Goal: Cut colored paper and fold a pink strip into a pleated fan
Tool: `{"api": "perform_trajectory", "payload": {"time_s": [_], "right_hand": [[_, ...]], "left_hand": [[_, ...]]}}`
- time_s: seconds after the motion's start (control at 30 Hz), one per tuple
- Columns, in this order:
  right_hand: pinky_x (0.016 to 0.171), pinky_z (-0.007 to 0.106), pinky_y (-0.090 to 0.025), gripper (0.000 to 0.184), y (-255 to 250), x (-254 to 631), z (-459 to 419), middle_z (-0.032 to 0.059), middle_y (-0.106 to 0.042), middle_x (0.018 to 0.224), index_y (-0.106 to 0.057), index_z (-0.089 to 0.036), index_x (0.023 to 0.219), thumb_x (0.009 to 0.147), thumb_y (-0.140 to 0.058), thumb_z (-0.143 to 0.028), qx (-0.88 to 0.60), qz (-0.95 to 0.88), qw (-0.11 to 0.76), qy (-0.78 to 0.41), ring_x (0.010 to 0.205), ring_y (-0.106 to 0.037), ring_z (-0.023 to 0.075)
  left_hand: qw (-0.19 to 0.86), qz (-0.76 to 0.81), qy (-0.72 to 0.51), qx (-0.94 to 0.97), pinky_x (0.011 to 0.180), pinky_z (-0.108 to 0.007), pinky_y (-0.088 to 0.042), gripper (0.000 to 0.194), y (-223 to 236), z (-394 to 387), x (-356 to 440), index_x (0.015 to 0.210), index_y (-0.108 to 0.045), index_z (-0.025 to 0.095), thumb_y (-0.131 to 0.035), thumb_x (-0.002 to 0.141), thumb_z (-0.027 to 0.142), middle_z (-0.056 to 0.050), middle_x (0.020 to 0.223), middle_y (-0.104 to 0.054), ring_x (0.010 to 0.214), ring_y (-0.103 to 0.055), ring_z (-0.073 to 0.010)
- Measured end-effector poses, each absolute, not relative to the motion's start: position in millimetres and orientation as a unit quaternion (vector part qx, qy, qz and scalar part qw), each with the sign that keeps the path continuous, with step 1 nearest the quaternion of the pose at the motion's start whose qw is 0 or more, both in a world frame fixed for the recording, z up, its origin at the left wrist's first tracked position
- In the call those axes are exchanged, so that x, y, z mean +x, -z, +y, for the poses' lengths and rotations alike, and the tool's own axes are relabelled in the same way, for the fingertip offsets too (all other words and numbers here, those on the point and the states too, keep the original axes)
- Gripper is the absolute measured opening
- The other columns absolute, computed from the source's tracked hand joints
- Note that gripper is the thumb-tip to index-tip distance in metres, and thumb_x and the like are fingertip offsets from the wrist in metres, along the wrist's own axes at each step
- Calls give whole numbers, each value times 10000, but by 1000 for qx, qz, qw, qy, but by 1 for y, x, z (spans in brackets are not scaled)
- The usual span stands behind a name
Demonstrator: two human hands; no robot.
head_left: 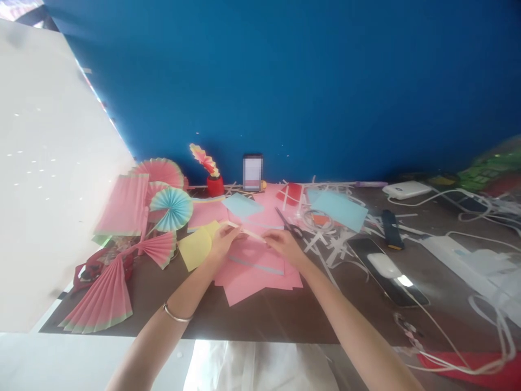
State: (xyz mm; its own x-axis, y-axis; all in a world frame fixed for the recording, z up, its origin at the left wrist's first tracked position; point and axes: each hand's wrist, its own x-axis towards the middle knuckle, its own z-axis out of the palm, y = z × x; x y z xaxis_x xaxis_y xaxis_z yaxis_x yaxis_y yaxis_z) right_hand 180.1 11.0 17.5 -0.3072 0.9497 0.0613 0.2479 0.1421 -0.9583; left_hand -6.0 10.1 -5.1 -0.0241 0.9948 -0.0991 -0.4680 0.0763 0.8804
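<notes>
Item: a pale paper strip (253,234), lying near the centre of the frame and spanning the gap between two hands. Left hand (224,240): its grip is closing on the strip's left part, fingertips pinching. Right hand (284,245): its grip is pinching the strip's right end. Blur is softening this spot, so whether the strip is flat or folded cannot be told.

Beneath: pink sheets (252,290), overlapping on the brown bench (260,326). Left of centre: a yellow sheet (195,251), resting just beside the left hand. Right of centre: scissors (290,221), lying near the right hand, and loose white scraps (336,244), tangling toward the right. At left: a blue paper rosette (171,209) and a pink pleated fan (101,301).

Risks, as judged: uneven pulling could be tearing or creasing the thin strip; a slack pinch could be letting it slip among similar scraps; a rightward sweep could be knocking the scissors.
</notes>
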Motion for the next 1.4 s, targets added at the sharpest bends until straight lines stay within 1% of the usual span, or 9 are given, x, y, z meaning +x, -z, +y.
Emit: {"api": "perform_trajectory", "payload": {"time_s": [0.23, 0.47, 0.57, 0.7, 0.87, 0.97, 1.1, 1.3, 1.4], "right_hand": [[588, 274, -440, 143, -17, 189, 17, 6, -600, 635, -656, -185, 684, 660, -537, -261, -504, -629, 431, -407, 585, -527, 135], [578, 306, -443, 185, -6, 197, 25, 48, -639, 719, -635, -173, 780, 730, -491, -277, -519, -640, 466, -321, 609, -566, 168], [691, 375, -454, 224, -4, 194, 22, 100, -651, 875, -621, -170, 903, 774, -489, -298, -535, -670, 488, -163, 777, -594, 224], [891, 466, -345, 234, -5, 179, 10, 91, -645, 994, -602, -202, 984, 786, -555, -317, -483, -745, 456, 59, 987, -551, 265], [829, 385, -412, 137, -2, 166, 4, 24, -683, 808, -614, -221, 901, 856, -496, -276, -382, -812, 439, -37, 768, -615, 176], [727, 338, -464, 170, 1, 167, 6, 28, -680, 775, -632, -229, 799, 866, -480, -265, -376, -801, 460, -81, 746, -615, 176], [693, 339, -486, 178, 2, 170, 7, 40, -676, 786, -643, -231, 805, 859, -490, -304, -397, -779, 472, -110, 745, -619, 188], [592, 293, -469, 169, 4, 169, 6, 38, -658, 772, -635, -225, 819, 857, -491, -304, -422, -772, 459, -120, 675, -594, 163], [693, 324, -441, 152, 4, 168, 5, 44, -655, 819, -633, -220, 849, 859, -492, -276, -422, -779, 462, -52, 734, -586, 170]], "left_hand": [[589, 412, -607, 339, 793, -355, -501, 294, 8, 12, -6, 742, -643, 120, -756, 577, 335, -35, 669, -659, 669, -653, -164], [586, 445, -572, 364, 763, -372, -525, 375, 7, 11, -9, 749, -665, 102, -723, 592, 437, -103, 757, -696, 698, -666, -200], [565, 468, -550, 398, 777, -383, -526, 378, 7, 11, -8, 750, -681, 103, -705, 612, 453, -112, 769, -700, 698, -667, -200], [558, 465, -511, 458, 776, -374, -531, 367, 6, 6, -3, 763, -701, 108, -702, 618, 446, -102, 772, -705, 718, -667, -202], [573, 426, -479, 510, 757, -359, -538, 346, 6, 2, 1, 788, -712, 117, -698, 630, 425, -85, 756, -706, 725, -662, -199], [568, 428, -475, 519, 761, -352, -534, 337, 8, 3, 1, 798, -712, 120, -708, 623, 407, -85, 761, -707, 736, -660, -199], [561, 430, -474, 526, 784, -360, -523, 326, 8, 3, 1, 802, -711, 124, -703, 629, 401, -92, 788, -709, 781, -659, -212], [550, 432, -462, 545, 836, -363, -496, 319, 6, 0, 2, 844, -709, 136, -672, 668, 399, -99, 842, -710, 843, -655, -226], [534, 440, -458, 558, 835, -355, -495, 315, 6, 0, 1, 850, -707, 134, -656, 686, 398, -99, 851, -709, 845, -655, -224]]}}
